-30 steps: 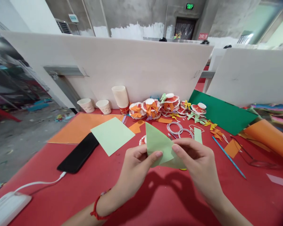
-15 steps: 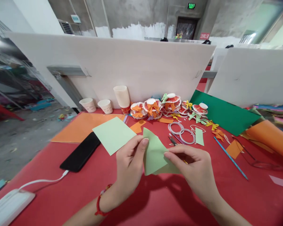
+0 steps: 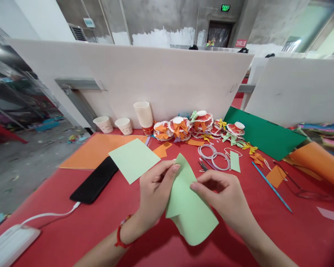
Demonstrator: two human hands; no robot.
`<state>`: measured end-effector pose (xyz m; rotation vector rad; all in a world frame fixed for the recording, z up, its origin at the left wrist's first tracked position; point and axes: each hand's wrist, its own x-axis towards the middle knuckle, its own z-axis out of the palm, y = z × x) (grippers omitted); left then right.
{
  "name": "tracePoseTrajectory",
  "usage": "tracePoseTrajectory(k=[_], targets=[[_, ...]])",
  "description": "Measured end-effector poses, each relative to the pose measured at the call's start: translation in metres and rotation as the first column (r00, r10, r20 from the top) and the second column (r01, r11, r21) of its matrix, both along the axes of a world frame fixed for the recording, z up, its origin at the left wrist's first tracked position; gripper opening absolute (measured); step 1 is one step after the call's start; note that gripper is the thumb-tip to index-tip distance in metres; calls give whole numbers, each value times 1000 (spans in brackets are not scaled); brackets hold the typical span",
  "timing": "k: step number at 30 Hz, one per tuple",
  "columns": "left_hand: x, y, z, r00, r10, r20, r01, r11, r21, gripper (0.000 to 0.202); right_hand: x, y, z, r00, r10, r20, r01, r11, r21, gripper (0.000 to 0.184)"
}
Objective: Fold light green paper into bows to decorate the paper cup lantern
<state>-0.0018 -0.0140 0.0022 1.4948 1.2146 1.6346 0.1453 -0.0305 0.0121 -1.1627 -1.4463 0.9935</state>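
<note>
Between my hands, above the red tabletop, is a light green sheet of paper (image 3: 193, 213), partly folded and curving down toward me. My left hand (image 3: 157, 191) pinches its upper left edge between thumb and fingers; a red bracelet circles that wrist. My right hand (image 3: 219, 191) grips the paper's right edge with thumb and forefinger. A flat green paper square (image 3: 135, 159) lies just beyond my left hand. Small scissors (image 3: 203, 165) rest behind the held sheet, partly hidden, beside coiled clear tubing (image 3: 221, 161).
A black phone (image 3: 94, 180) with a white cable to a power bank (image 3: 15, 243) lies left. Paper cups (image 3: 124, 126) and fringed paper-cup crafts (image 3: 179, 128) line the white partition (image 3: 156, 78). A blue pencil (image 3: 271, 187) and orange scraps lie right, near a rolled orange sheet (image 3: 320, 163).
The held green paper has turned, and its lower part now swings out toward me, showing more surface. My right hand has shifted slightly left along it.
</note>
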Motion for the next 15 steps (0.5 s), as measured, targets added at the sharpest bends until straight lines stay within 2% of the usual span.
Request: tracePoseTrajectory(k=[2, 4, 5, 7, 11, 15], targets=[[0, 0, 3, 985, -137, 110, 149, 982, -114, 8, 2, -1, 3, 998, -60, 7, 60, 998, 29, 13], [-1, -1, 6, 941, -288, 177, 323, 920, -220, 8, 4, -2, 6, 993, -114, 14, 113, 992, 63, 12], [-2, -1, 7, 924, -334, 188, 375, 890, -260, 9, 5, -3, 8, 991, -132, 14, 130, 988, 77, 12], [-4, -3, 9, 923, -344, 173, 382, 873, -304, 13, 6, -4, 10, 989, -148, 6, 147, 984, 100, 11], [-5, -8, 10, 951, -272, 149, 305, 905, -296, 19, 8, -5, 11, 993, -115, -23, 117, 988, 101, 11], [-5, -9, 14, 947, -270, 171, 310, 909, -280, 21, 9, -5, 8, 997, -78, -30, 81, 992, 94, 17]])
